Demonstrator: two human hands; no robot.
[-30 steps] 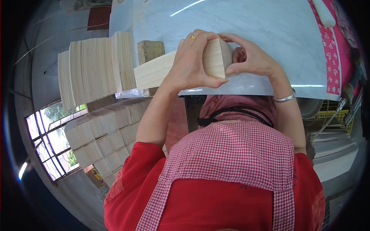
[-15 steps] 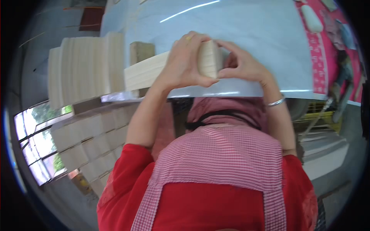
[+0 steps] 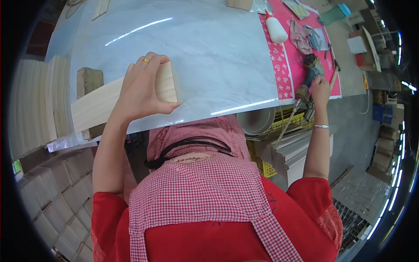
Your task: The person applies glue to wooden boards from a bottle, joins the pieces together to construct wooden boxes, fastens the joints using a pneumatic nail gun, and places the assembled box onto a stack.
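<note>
My left hand grips the right end of a long pale stack of wooden boards, thumb on the near edge and fingers over the far edge. The stack lies on the blue marbled table, its left part beside a rough wooden block. At the table's right side, my right hand is closed around part of a dark air tool with a hose fitting, over the pink cloth.
More boards stand packed at the left. A white glue bottle, a crumpled rag and a teal container are at the upper right. Wooden blocks are piled below left, and a yellow crate is under the table edge.
The view has turned to the right. My right hand has left the end of the board stack and moved right to the tool. My left hand still holds the stack.
</note>
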